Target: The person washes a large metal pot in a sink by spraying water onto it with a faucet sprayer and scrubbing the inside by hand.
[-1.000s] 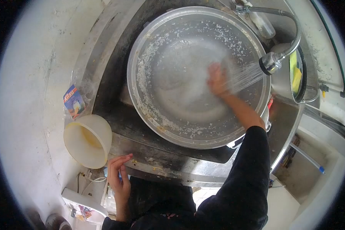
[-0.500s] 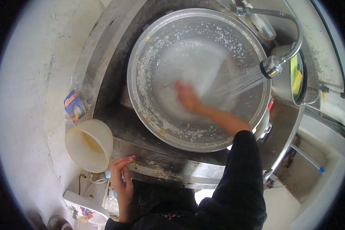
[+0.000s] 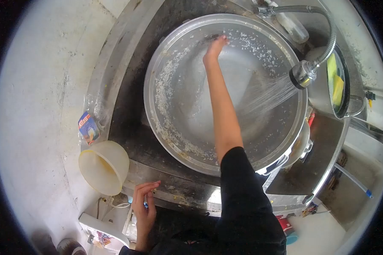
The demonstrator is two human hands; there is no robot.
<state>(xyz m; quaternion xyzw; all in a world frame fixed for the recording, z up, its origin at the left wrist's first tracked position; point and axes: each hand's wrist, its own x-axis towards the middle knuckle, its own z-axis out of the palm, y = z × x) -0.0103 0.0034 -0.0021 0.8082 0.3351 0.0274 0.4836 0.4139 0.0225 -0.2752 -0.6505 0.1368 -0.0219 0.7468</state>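
A big round metal pot (image 3: 302, 123) rests in the sink, white flakes stuck in a ring around its inner wall. My right hand (image 3: 215, 50) reaches to the far side of that wall, fingers stretched out and partly blurred, with nothing visible in it. Water sprays into the pot from a flexible-hose tap (image 3: 303, 74). Outside the pot, by the sink's front edge, my left hand (image 3: 144, 204) hangs with loosely curved fingers and the thumb apart, holding nothing. Closest to it is a pale yellowish plastic tub (image 3: 104, 168), tipped to show its inside.
A smaller pot (image 3: 321, 91) with yellow-green pieces in it stands at the right. Behind the tap lies a clear bottle (image 3: 293, 29). A blue-and-red printed packet (image 3: 88, 127) lies above the tub. Another pot (image 3: 300, 148) is partly hidden under the big one's right rim.
My right hand has moved from the middle of the pot to the far wall, the arm stretching farther forward. My left hand keeps its pose. The whole view has shifted slightly.
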